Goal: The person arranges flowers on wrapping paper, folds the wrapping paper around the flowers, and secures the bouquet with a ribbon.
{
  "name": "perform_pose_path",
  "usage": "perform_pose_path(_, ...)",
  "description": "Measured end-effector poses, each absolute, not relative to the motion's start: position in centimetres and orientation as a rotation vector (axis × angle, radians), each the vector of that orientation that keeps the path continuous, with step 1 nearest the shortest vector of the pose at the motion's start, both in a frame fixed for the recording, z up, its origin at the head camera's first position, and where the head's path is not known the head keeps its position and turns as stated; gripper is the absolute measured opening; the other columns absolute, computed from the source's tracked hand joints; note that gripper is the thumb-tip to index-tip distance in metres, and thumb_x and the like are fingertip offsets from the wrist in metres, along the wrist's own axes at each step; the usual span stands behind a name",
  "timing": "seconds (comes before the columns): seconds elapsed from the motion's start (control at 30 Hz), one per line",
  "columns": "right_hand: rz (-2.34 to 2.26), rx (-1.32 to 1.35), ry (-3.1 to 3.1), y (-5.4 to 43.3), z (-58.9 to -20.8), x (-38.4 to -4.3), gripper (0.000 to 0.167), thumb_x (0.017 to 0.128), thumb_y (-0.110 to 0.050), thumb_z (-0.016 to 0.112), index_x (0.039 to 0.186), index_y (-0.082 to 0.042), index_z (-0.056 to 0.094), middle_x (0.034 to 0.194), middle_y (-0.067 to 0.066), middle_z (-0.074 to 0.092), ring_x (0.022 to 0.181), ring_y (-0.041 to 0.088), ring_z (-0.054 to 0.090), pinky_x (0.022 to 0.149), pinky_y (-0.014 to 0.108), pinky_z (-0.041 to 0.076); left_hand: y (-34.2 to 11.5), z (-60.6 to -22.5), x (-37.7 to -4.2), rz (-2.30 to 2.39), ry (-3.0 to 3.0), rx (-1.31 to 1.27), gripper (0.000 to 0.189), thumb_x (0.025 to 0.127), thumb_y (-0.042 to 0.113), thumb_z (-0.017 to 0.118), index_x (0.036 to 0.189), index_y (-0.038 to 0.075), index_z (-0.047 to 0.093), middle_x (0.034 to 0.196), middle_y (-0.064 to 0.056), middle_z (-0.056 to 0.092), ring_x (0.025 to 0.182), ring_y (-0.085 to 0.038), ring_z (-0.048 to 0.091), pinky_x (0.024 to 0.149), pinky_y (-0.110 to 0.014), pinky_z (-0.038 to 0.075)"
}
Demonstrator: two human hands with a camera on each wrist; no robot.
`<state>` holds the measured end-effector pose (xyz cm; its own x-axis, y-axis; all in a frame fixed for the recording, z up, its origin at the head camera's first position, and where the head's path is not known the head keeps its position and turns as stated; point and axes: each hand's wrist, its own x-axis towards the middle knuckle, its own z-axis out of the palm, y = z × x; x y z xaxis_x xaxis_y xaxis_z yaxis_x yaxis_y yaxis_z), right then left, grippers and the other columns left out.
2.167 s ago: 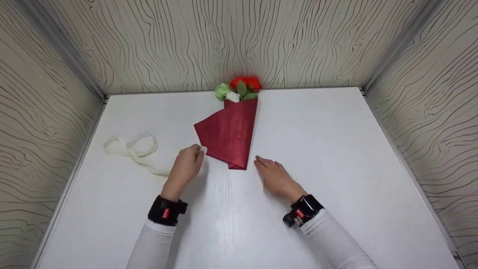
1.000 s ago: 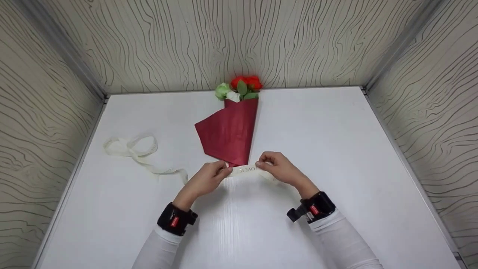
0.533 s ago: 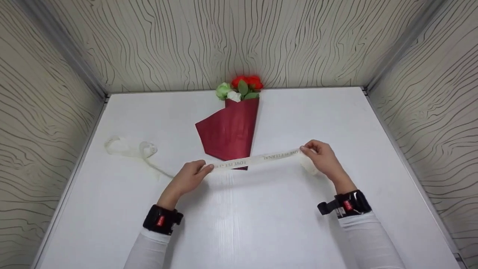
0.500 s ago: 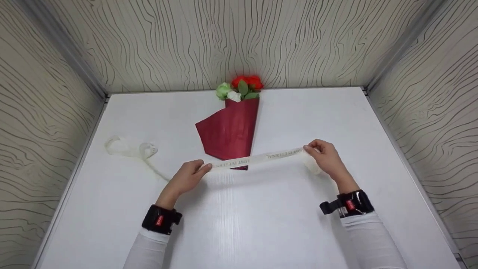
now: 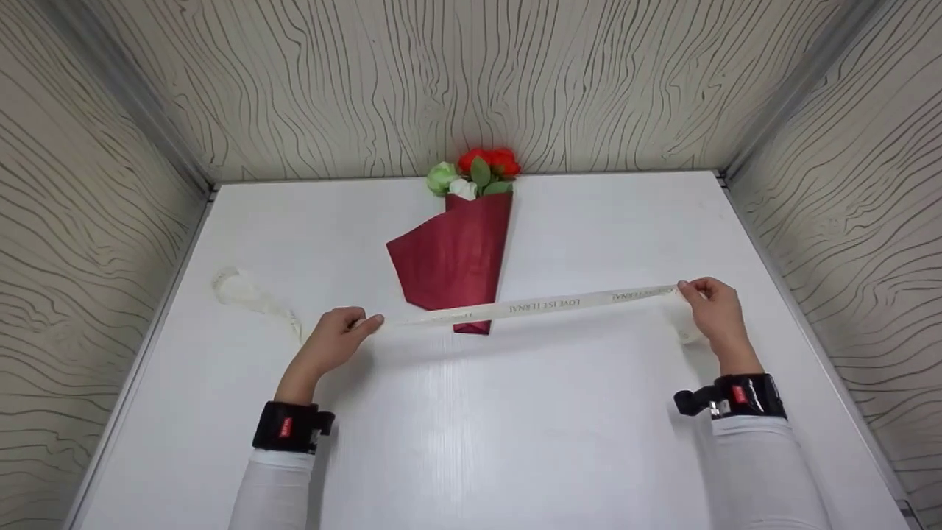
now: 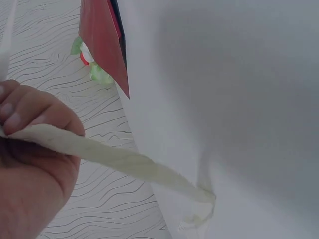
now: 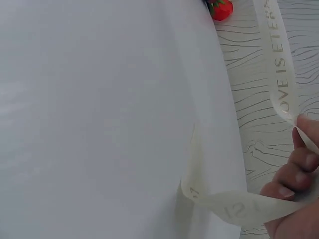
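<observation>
A cream ribbon printed with lettering stretches nearly straight between my two hands, above the table. My left hand pinches it between thumb and fingers; the rest trails down to a loop on the table at the left. At the other end my right hand pinches the ribbon, and a short tail hangs from it in the right wrist view. The taut stretch passes over the lower end of a bouquet wrapped in dark red paper. Red, white and green flowers show at its far end.
The bouquet lies on a white table, its flowers at the back edge. Patterned wall panels stand behind and on both sides. The ribbon's loose loop lies on the left part of the table.
From beside the bouquet's lower end my hands have moved apart, the right one far to the right, drawing the ribbon out between them. The loose loops at left have shrunk. The bouquet is almost unmoved.
</observation>
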<state>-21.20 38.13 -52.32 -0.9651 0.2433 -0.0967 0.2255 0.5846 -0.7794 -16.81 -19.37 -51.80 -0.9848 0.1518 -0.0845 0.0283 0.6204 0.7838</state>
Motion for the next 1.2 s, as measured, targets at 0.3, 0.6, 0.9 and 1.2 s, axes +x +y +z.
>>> perform_pose_path(0.3, 0.79, -0.175, -2.984, 36.3, -53.4, -21.5, 0.033, 0.09, -0.026, 0.05, 0.111, -0.001, 0.055, 0.109, 0.023, 0.049, 0.099, 0.039, 0.045, 0.077, 0.054, 0.029, -18.9, -53.1, -16.6, 1.279, 2.701, 0.166, 0.038, 0.085, 0.045, 0.054, 0.065, 0.013, 0.048, 0.058, 0.001, 0.038, 0.058, -0.016, 0.04, 0.052, -0.029, 0.034)
perform_pose_path(0.6, 0.806, 0.319, -3.158, 31.5, -55.1, -22.0, 0.036, 0.084, -0.028, 0.06, 0.113, -0.007, 0.058, 0.108, 0.014, 0.052, 0.103, 0.033, 0.045, 0.088, 0.052, 0.026, -18.4, -53.4, -16.6, 1.264, 2.72, 0.229, 0.03, 0.086, 0.038, 0.054, 0.068, 0.015, 0.054, 0.06, 0.002, 0.04, 0.061, -0.015, 0.04, 0.055, -0.03, 0.033)
perform_pose_path(0.9, 0.702, 0.358, -3.211, 31.2, -55.6, -21.7, 0.015, 0.085, -0.022, 0.059, 0.082, -0.007, 0.059, 0.077, 0.004, 0.051, 0.076, 0.023, 0.047, 0.07, 0.041, 0.034, -19.1, -53.5, -16.6, 1.246, 2.714, 0.191, 0.032, 0.086, 0.041, 0.054, 0.069, 0.014, 0.054, 0.061, 0.001, 0.042, 0.062, -0.015, 0.041, 0.054, -0.03, 0.035)
perform_pose_path(1.2, 1.243, 0.177, -2.943, 35.4, -51.8, -22.1, 0.028, 0.092, -0.03, 0.047, 0.094, -0.002, 0.049, 0.073, 0.008, 0.048, 0.064, 0.017, 0.043, 0.052, 0.026, 0.038, -21.2, -52.0, -16.6, 1.302, 2.694, 0.178, 0.037, 0.086, 0.045, 0.051, 0.069, 0.012, 0.052, 0.062, 0.0, 0.041, 0.061, -0.017, 0.041, 0.053, -0.03, 0.035)
